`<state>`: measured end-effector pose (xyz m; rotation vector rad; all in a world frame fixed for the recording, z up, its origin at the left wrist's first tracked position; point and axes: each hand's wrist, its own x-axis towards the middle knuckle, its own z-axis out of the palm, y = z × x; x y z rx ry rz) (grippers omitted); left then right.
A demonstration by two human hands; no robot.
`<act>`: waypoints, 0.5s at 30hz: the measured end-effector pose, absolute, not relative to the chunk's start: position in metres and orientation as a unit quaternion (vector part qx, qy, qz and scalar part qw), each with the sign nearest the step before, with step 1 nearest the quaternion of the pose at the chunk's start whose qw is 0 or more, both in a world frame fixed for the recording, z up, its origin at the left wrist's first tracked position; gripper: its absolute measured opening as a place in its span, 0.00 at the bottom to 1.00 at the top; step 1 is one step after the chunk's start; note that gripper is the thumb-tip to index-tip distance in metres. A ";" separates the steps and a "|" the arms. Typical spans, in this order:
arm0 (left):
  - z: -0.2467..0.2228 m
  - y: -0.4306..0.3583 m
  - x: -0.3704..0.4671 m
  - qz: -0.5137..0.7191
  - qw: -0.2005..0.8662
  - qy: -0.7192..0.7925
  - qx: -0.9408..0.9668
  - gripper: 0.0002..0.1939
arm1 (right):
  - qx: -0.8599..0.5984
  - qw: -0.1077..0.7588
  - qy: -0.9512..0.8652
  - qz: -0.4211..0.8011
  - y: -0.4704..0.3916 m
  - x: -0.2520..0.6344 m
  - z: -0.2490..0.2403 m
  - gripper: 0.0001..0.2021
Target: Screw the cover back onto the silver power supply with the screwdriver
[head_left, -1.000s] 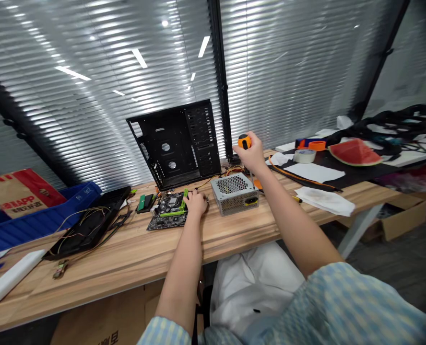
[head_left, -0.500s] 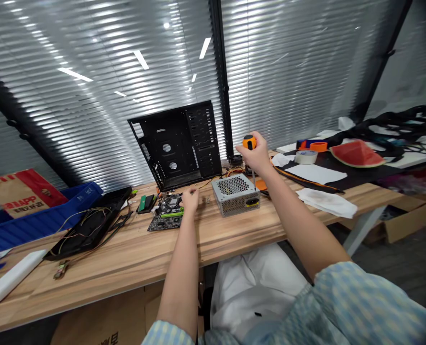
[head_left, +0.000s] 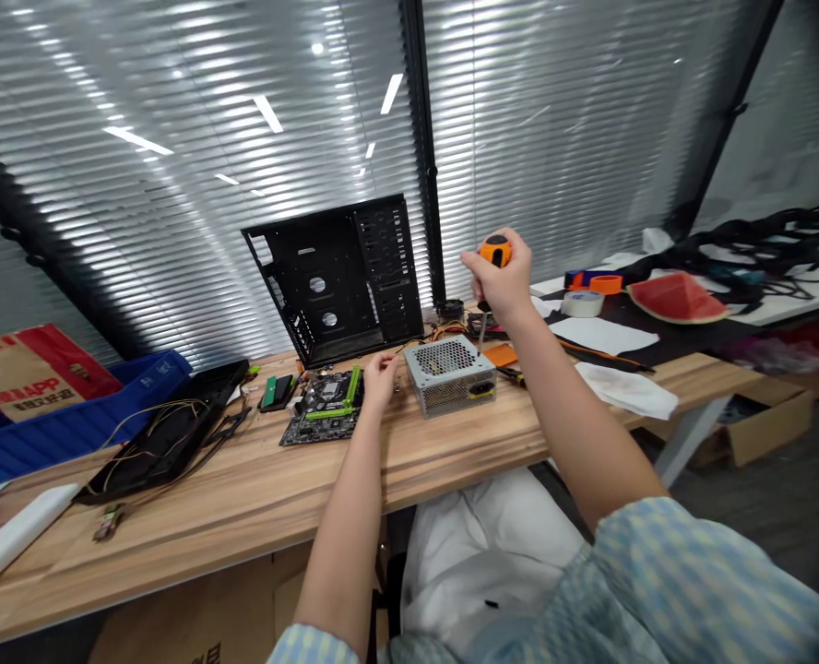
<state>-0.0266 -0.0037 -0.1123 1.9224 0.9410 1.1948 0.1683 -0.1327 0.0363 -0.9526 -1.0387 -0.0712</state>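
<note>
In the head view my right hand (head_left: pixel 510 277) is wrapped round the orange and black handle of a screwdriver (head_left: pixel 494 250). Its shaft points down to the top of the grey power supply (head_left: pixel 452 376), at the right side of the vented face. My left hand (head_left: pixel 380 376) is low over the table, fingers pinched together; whether anything is in them is too small to tell. It is between the power supply and the motherboard (head_left: pixel 325 406), which lies flat with green slots. A few tiny metal pieces (head_left: pixel 397 383), perhaps screws, lie beside my left fingers.
Behind stands a black computer case (head_left: pixel 340 281), upright against the blinds. On the left are a black panel with cables (head_left: pixel 174 433) and a blue bin (head_left: pixel 70 424). To the right lie tape (head_left: pixel 582 303), white cloth (head_left: pixel 627 389) and a watermelon-shaped thing (head_left: pixel 678 298).
My right hand has risen slightly and shifted right with the screwdriver, now tilted. My left hand has moved right, off the motherboard's edge, towards the small metal pieces.
</note>
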 end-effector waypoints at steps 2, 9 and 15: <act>-0.112 -0.013 -0.022 0.442 0.333 0.335 0.762 0.07 | -0.423 0.780 -0.462 -0.010 -0.136 0.155 0.035 0.27; -0.103 -0.037 -0.027 0.410 0.220 0.314 0.828 0.04 | -0.364 0.843 -0.397 0.004 -0.128 0.107 0.014 0.27; -0.101 -0.044 -0.029 0.369 0.107 0.332 0.862 0.08 | -0.371 0.850 -0.374 0.014 -0.119 0.094 0.011 0.28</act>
